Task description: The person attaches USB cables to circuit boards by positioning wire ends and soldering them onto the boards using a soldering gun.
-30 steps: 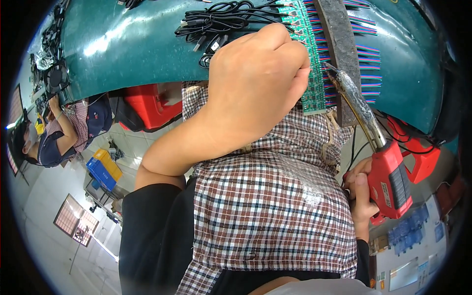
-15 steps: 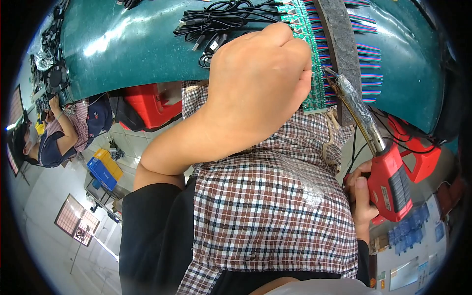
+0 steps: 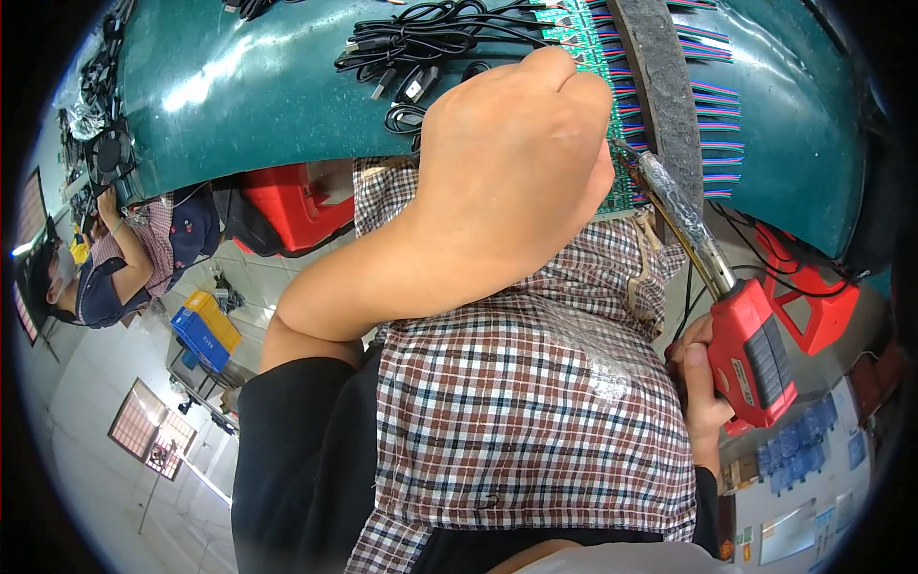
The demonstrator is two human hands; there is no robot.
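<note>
My left hand (image 3: 516, 153) is closed, knuckles up, over the near part of a long green circuit board panel (image 3: 585, 29). Its fingertips are hidden beneath it, so what they pinch cannot be seen. My right hand (image 3: 703, 383) is wrapped round the red handle of a soldering gun (image 3: 754, 349), whose metal shaft slants up and left. The tip is at the panel's right edge, close beside my left hand. Thin multicoloured wires (image 3: 717, 124) run from the panel under a dark grey bar (image 3: 662, 86). Bundled black USB cables (image 3: 430, 38) lead to the panel's left side.
A green mat covers the table (image 3: 258, 105). Red stools (image 3: 292, 206) stand below its edge on the left and right. Black cords hang near the right stool. Another person (image 3: 124, 249) works at the far left, near a blue and yellow bin (image 3: 206, 330).
My left hand has shifted slightly to the right. The soldering gun has moved a little left, and its tip is now closer to the left hand.
</note>
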